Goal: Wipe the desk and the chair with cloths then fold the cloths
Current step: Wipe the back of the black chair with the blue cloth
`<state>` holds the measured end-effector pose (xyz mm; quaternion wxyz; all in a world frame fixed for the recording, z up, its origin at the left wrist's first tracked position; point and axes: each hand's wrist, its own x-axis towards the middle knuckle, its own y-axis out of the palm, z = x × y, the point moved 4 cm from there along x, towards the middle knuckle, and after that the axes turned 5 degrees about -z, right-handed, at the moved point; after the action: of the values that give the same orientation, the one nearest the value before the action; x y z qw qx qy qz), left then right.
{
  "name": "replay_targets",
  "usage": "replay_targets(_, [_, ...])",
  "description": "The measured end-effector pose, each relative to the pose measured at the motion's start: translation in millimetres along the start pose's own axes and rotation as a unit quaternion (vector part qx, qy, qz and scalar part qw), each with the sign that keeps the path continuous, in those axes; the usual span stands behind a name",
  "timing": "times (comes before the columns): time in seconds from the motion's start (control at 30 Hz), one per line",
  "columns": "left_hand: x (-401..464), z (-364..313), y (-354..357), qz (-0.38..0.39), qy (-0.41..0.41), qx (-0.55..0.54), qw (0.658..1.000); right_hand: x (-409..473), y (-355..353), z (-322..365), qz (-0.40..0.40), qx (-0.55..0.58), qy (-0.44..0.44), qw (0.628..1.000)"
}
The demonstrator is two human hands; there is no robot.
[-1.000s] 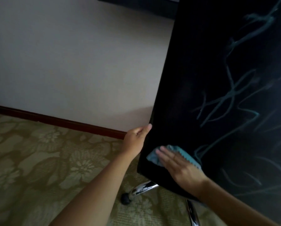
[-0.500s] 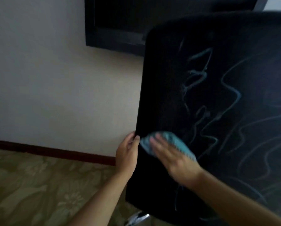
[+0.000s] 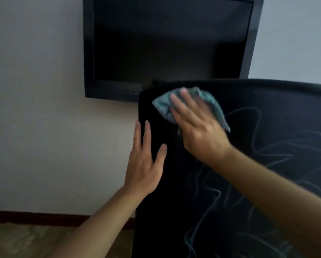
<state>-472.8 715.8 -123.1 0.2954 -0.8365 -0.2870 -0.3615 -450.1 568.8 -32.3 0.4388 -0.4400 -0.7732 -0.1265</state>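
The black chair back (image 3: 267, 127) fills the right side of the view, streaked with pale wavy wipe marks. My right hand (image 3: 197, 127) lies flat with straight fingers on a crumpled teal cloth (image 3: 165, 107) and presses it against the chair's top left corner. My left hand (image 3: 144, 162) rests open with spread fingers against the chair back's left edge, below the cloth. The chair's seat and base are out of view.
A dark wall-mounted screen (image 3: 167, 43) hangs right behind the chair top on a pale wall (image 3: 35, 108). A dark red skirting board (image 3: 35, 216) runs along the bottom, above patterned carpet (image 3: 25, 241) at the lower left.
My right hand has slid the cloth up the chair back's left side, from near the bottom to the top corner. My left hand let go of the edge and now lies flat.
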Motion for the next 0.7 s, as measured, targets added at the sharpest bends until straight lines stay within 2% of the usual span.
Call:
replay_targets(0.07, [-3,3,0,0.006,0.005,-0.004,1.0,-43,16,31,0.031,0.036,-0.005,0.999])
replay_targets(0.2, [-2,3,-2,0.028,0.026,-0.011,0.999,-99,29,72,0.148,0.069,-0.103,0.981])
replay_targets(0.27, [0,4,-4,0.066,0.021,-0.003,0.998,-79,23,60,0.147,0.066,-0.118,0.98])
replay_targets(0.33, [0,4,-6,0.096,0.013,0.002,0.995,-43,12,32,0.112,0.046,-0.106,0.987])
replay_targets(0.47, [-1,2,-6,0.093,0.021,0.029,0.995,44,-13,-19,0.009,-0.045,-0.051,0.998])
replay_targets(0.53, [-2,3,-5,0.084,0.028,0.039,0.995,61,-14,-19,-0.008,-0.055,-0.009,0.998])
replay_targets(0.6, [-1,5,-8,0.074,0.03,0.036,0.996,35,0,1,0.004,-0.028,-0.019,0.999])
replay_targets(0.7, [-2,6,-12,0.074,0.025,0.039,0.996,-60,22,52,0.104,0.027,-0.037,0.994])
